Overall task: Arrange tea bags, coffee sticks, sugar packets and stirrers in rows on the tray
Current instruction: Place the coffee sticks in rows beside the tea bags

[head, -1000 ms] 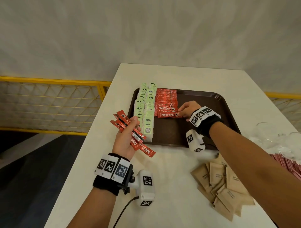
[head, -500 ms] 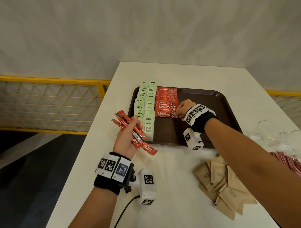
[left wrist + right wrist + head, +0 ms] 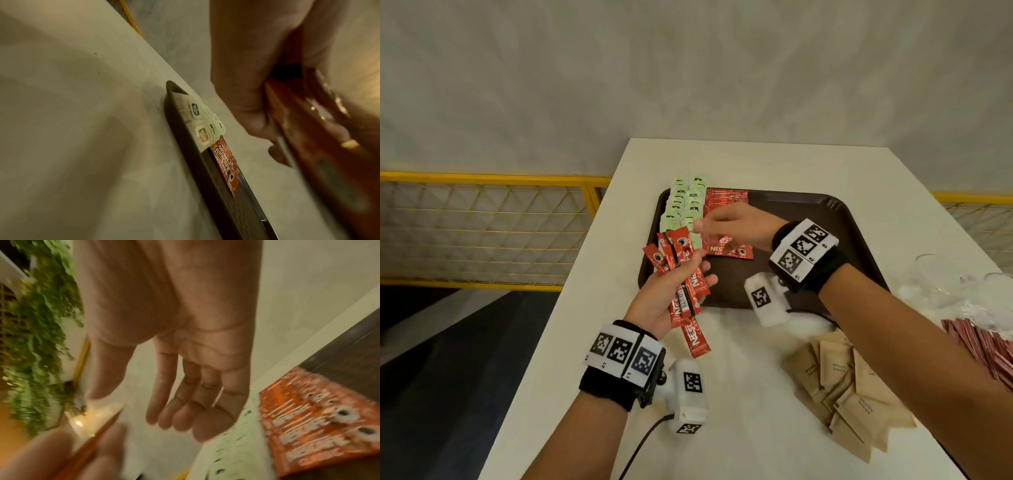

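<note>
Fingers of the right hand [image 3: 726, 222], loosely spread and empty, have left the coffee row on the tray [image 3: 808, 219] for the spare coffee sticks [image 3: 681, 277] gripped in the left hand [image 3: 664, 294], so that row is likely unfinished.

One tray [image 3: 835, 209], two green tea-bag rows [image 3: 685, 202], two glasses [image 3: 935, 270].

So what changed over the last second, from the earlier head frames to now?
The right hand left the row of coffee sticks on the tray and reached, empty and open, toward the bundle of sticks gripped by the left hand, which rose toward the tray. Tea bags and sugar packets unchanged.
</note>
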